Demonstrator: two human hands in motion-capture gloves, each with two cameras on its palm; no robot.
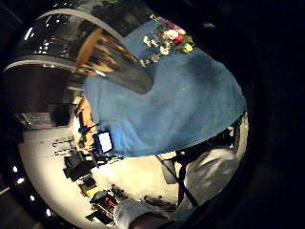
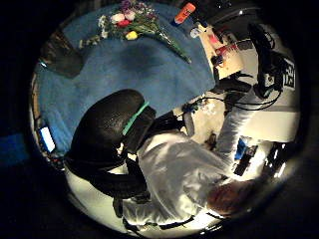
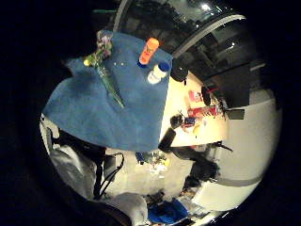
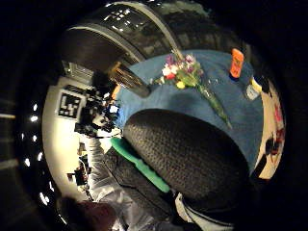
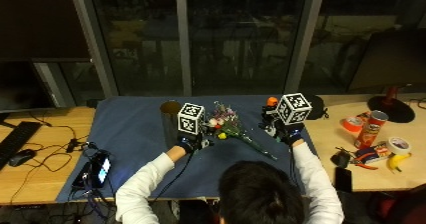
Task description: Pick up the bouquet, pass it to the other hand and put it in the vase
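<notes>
Both hands are held raised above the blue cloth (image 5: pixel 133 134), on either side of the bouquet (image 5: pixel 229 126), which is judged to mean that the pick-up has not yet begun.

The left hand (image 5: pixel 191 141) is held just beside the flower end of the bouquet, between it and the vase (image 5: pixel 170 115), with the forearm reaching up from the near edge of the cloth. The right hand (image 5: pixel 287 132) is held near the stem side of the bouquet, a little apart from it, with its forearm likewise extended. Nothing is gripped by either hand. Whether the fingers are straight or curled cannot be told, as they are hidden in the outside view; in the thumb-side palm views only a dark gloved digit is seen close to each camera, with the cloth and bouquet well beyond it.

The bouquet is laid flat on the cloth, blossoms toward the vase and green stems slanting toward the person's right. That lie is judged to leave the stems open to a grasp.

The dark vase is stood upright just beyond the left hand, close to the blossoms, and holds nothing. An orange bottle (image 5: pixel 271 103) is stood beyond the right hand, farther from the bouquet.
</notes>
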